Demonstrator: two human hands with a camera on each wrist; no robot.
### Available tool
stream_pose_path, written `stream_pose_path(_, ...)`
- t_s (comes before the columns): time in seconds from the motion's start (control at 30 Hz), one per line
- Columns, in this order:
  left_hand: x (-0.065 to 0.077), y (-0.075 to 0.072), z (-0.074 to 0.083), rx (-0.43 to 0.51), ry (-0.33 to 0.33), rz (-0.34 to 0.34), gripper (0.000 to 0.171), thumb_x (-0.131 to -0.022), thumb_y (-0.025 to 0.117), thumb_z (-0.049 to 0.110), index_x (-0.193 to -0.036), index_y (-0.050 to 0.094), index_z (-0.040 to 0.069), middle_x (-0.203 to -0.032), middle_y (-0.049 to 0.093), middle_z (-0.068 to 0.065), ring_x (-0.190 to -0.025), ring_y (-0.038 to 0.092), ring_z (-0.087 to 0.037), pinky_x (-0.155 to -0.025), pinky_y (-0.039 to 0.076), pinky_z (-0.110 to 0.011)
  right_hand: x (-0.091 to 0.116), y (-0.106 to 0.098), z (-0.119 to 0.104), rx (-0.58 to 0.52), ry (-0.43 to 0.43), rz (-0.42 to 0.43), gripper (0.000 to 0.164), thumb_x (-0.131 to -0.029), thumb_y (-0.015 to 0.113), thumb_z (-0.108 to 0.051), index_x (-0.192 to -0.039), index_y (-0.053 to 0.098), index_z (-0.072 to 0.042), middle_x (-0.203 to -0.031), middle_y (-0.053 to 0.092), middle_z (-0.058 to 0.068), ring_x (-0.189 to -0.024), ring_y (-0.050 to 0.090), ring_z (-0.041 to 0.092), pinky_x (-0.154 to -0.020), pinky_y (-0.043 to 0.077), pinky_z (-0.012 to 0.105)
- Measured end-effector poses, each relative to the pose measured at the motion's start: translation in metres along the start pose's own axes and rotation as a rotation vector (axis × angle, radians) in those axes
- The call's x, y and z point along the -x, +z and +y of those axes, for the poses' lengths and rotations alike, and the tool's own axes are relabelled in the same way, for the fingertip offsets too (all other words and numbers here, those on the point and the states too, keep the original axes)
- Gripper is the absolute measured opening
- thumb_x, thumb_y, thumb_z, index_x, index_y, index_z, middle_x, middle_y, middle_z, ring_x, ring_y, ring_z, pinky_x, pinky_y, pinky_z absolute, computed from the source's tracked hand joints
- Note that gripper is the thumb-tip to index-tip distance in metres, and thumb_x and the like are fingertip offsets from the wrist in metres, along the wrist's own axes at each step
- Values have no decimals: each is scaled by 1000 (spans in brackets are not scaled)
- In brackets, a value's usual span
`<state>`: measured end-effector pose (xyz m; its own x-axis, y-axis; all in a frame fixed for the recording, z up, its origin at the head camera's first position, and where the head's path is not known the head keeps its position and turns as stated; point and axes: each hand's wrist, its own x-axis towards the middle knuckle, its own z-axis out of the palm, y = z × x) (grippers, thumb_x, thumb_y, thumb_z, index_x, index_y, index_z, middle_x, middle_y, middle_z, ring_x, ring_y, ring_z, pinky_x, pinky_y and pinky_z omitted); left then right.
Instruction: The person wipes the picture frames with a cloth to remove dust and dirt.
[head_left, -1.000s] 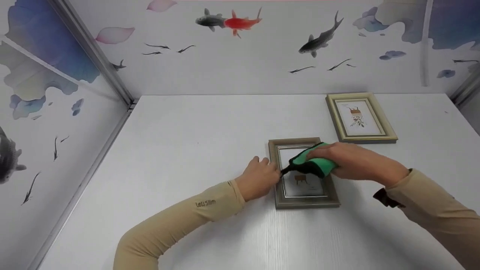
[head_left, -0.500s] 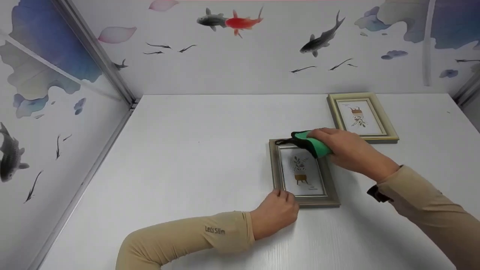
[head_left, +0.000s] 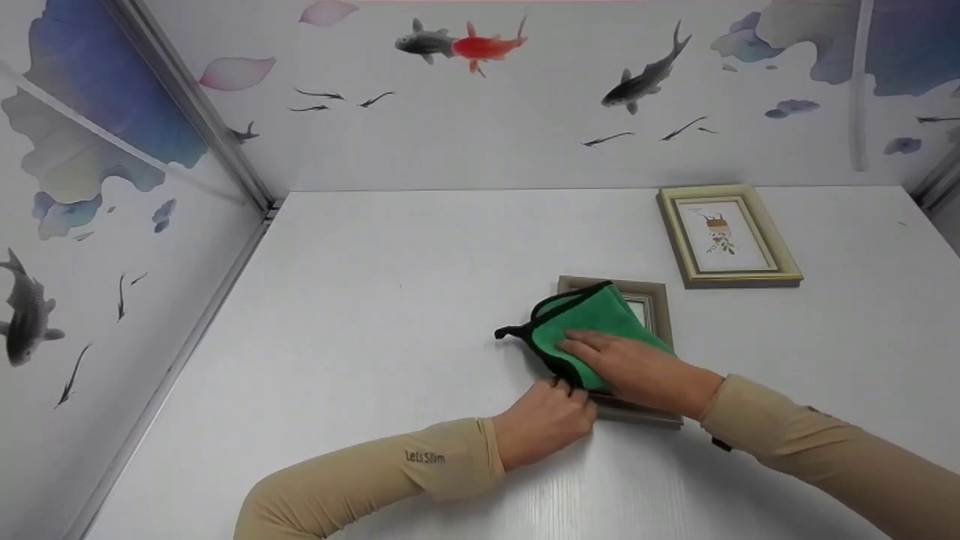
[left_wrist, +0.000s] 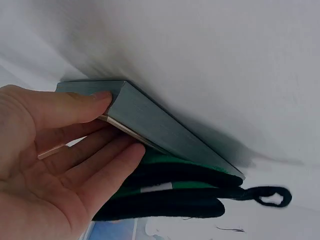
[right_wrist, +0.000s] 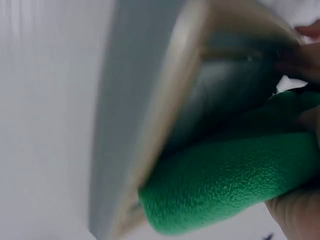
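Observation:
A grey-brown picture frame [head_left: 656,296] lies on the white table, partly covered by a green cloth [head_left: 615,307] with black edging and a black loop. My left hand [head_left: 547,421] grips the frame's near left corner; in the left wrist view, its thumb presses the outer side while the fingers reach over the top. With my right hand [head_left: 637,371], I hold the folded cloth against the frame's face, fingers laid over it and thumb hidden. The right wrist view shows the thick green fold [right_wrist: 225,180] close over the frame's inside edge. The cloth hides most of the picture.
A second, gold-coloured picture frame [head_left: 787,262] lies flat at the back right of the table [head_left: 397,315]. Behind and to the left stand white wall panels [head_left: 480,142] printed with fish and leaves, joined by a metal rail [head_left: 202,120].
My left hand slid from the frame's left side to its near corner. My right hand moved the cloth to the far edge, then back toward me, where it spreads over the picture.

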<state>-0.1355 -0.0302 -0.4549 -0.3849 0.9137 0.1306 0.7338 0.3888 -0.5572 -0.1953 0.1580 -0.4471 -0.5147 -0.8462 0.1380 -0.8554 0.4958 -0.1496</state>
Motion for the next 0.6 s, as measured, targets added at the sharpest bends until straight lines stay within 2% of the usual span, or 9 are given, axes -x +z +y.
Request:
stream_pose_path(0.17, 1, 2, -1, 21, 23, -6, 17, -92, 59, 11, -83, 71, 18, -73, 61, 4, -63, 56, -8, -50, 43, -20, -2, 4, 9, -25, 5, -47, 56, -87, 65, 3, -137, 40, 11, -138, 47, 27, -126, 46, 39, -98, 41, 48)
stream_pose_path(0.3, 0, 3, -3, 69, 15, -1, 18, -90, 61, 6, -83, 74, 15, -73, 63, 1, -65, 57, -8, -55, 48, -19, -15, 0, 24, 25, 72, -110, 68, -82, 71, 4, -139, 36, 14, -142, 40, 30, -131, 39, 41, -103, 36, 49)
stream_pose_path(0.43, 0, 4, -5, 134, -7, 6, 18, -88, 62, 4, -82, 75, 15, -73, 63, 1, -64, 57, -7, -51, 49, -20, -31, -4, 41, 96, 149, -165, 75, -78, 76, 3, -140, 34, 14, -144, 37, 30, -134, 35, 42, -105, 32, 50)
stream_pose_path(0.6, 1, 4, -8, 161, -24, -3, 19, -89, 63, 5, -81, 75, 17, -73, 64, 1, -61, 56, -6, -45, 46, -20, -48, -9, 51, 107, 212, -211, 72, -82, 68, 9, -143, 31, 12, -148, 33, 28, -137, 28, 41, -108, 26, 50)
